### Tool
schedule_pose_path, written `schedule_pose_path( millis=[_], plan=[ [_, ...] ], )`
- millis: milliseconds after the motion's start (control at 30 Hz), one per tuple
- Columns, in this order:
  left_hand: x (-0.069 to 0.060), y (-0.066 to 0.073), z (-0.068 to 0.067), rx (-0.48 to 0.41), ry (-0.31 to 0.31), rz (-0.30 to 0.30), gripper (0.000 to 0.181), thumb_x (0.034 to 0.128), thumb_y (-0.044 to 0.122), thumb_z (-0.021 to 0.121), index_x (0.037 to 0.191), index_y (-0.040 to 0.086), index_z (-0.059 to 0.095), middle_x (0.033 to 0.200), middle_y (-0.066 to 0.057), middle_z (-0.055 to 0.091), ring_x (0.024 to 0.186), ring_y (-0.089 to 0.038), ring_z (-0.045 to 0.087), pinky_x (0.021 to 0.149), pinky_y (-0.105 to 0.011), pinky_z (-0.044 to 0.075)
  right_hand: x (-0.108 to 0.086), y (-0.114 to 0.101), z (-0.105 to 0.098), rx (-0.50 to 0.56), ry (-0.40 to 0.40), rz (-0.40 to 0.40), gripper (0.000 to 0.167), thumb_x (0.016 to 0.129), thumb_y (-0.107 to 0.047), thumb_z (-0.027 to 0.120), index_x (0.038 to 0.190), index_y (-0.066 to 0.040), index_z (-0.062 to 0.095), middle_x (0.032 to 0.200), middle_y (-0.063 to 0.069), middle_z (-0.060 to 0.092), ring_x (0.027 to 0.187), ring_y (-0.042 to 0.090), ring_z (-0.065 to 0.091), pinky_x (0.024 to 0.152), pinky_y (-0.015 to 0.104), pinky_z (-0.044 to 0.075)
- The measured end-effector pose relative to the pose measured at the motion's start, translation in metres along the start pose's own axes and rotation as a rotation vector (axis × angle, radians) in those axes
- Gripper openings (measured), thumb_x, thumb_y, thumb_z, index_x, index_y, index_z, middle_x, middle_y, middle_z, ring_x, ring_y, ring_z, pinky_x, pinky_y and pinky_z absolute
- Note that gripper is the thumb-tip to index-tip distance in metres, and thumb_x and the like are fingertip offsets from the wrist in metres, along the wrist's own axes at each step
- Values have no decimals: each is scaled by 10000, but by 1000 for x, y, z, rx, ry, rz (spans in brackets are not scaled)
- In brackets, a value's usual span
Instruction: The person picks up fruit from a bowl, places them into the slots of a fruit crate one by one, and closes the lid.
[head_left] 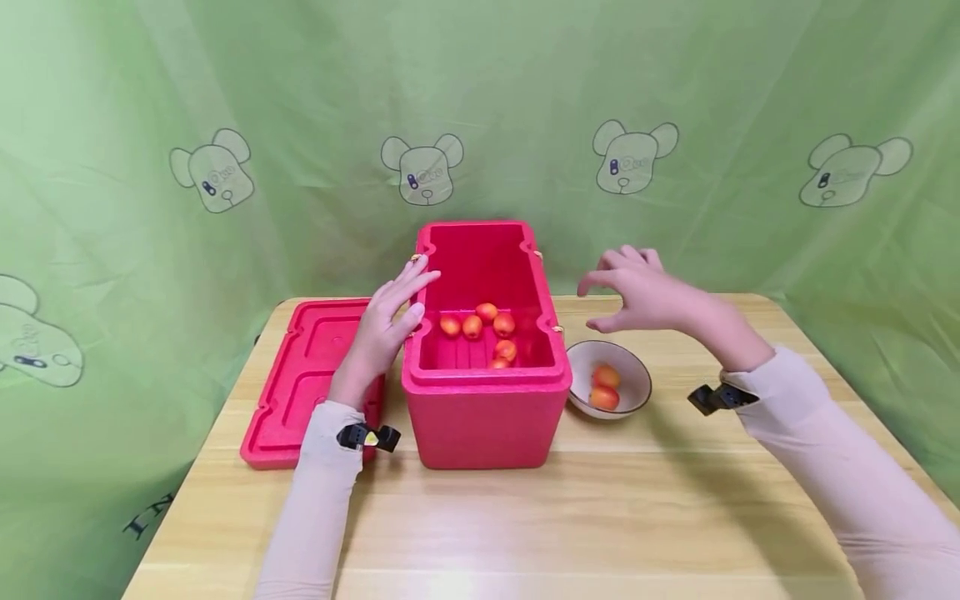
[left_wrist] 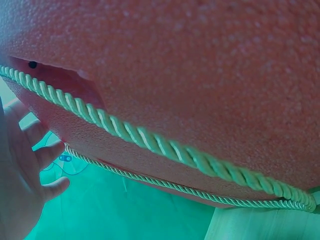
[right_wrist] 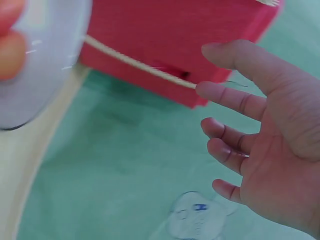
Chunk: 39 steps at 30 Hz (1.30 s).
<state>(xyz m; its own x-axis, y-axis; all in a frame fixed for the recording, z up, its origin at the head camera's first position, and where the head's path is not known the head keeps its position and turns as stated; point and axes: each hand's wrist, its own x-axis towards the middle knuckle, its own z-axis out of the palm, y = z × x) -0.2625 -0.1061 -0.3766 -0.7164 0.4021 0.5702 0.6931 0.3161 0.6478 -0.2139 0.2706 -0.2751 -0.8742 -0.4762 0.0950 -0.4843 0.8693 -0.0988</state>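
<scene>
A red foam box point(head_left: 486, 425) stands uncovered on the table, with several orange-red fruits point(head_left: 472, 326) on its floor. My left hand point(head_left: 386, 321) rests at the box's left rim, its fingers fairly straight. To the right of the box sits a white bowl point(head_left: 633, 379) with a dark rim, holding two of the same fruits point(head_left: 604, 387). Above and behind that bowl my right hand point(head_left: 637, 292) hovers with nothing in it, thumb and forefinger apart. In the right wrist view its fingers point(right_wrist: 232, 97) are loosely bent and touch nothing visible.
A red lid point(head_left: 307, 367) lies on the table left of the box, partly behind the left forearm. Twisted cord point(left_wrist: 165, 146) runs along the box's side. The wooden table point(head_left: 600, 525) backs onto a green curtain point(head_left: 525, 100) printed with bear heads.
</scene>
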Motion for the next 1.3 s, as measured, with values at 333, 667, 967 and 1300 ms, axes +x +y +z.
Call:
schedule_pose_path(
  millis=[333,667,967,1300],
  plan=[
    [-3,-3,0,-5,2,-4,558,960,306,484,1509,208,514,1659,39,352,1575,-225,247,1244,-616,160,-20,22,51,-65,-95,-41,236,777,-186,793,1004,-161,733,941,55,567,961,308,477,910,607,321],
    [-1,-3,0,3,5,1,558,963,332,485,1501,190,523,1659,27,355,1574,-239,252,1238,-624,173,-26,33,84,-90,-140,-44,297,731,-292,881,962,-167,743,899,14,548,906,249,434,855,519,304],
    [-1,-3,-2,2,6,-3,559,968,355,488,1507,211,516,1660,57,348,1571,-259,257,1238,-623,175,-24,37,96,-98,-130,-47,240,705,-243,895,890,-214,745,852,-6,524,878,237,412,840,511,296],
    [0,-2,-1,0,1,1,575,975,402,474,1503,180,519,1661,40,347,1574,-245,250,1241,-620,170,-23,36,103,-115,-116,-66,271,681,-240,917,906,-229,766,838,-8,513,865,235,419,823,500,299]
  ],
)
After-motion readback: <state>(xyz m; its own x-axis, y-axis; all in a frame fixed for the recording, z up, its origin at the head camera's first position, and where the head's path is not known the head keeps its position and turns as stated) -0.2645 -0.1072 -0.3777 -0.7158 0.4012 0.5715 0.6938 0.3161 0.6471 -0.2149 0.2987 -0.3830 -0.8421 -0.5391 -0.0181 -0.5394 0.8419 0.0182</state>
